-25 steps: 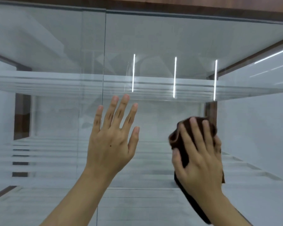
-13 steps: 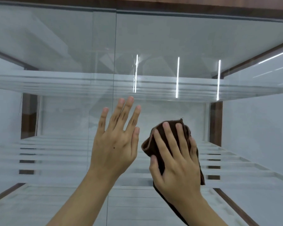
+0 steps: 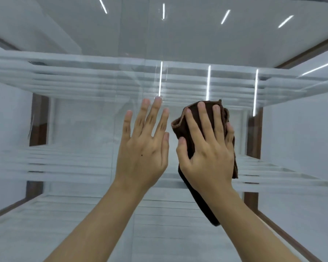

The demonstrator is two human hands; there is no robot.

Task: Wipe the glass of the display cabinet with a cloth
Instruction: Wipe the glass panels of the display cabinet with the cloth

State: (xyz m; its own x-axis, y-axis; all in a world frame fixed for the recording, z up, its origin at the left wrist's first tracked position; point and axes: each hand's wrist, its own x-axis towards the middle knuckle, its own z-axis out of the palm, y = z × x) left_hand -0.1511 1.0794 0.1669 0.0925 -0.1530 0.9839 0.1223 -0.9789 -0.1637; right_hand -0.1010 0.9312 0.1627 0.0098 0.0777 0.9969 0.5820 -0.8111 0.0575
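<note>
The glass front of the display cabinet point(image 3: 83, 120) fills the view, with reflected light strips on it. My right hand point(image 3: 206, 148) presses a dark brown cloth point(image 3: 180, 127) flat against the glass near the middle; the cloth's tail hangs down below my wrist. My left hand point(image 3: 144, 146) lies flat on the glass just left of the cloth, fingers spread, holding nothing. A narrow gap separates the two hands.
Glass shelves point(image 3: 64, 76) run across inside the cabinet above and below hand height. A vertical seam between glass panes point(image 3: 117, 53) stands left of my left hand. Dark wood frame parts point(image 3: 254, 133) show at the right and left point(image 3: 38, 120).
My right hand has slid the cloth leftward and slightly up across the glass, ending close beside my left hand. The view has tilted upward. My left hand stays flat on the glass.
</note>
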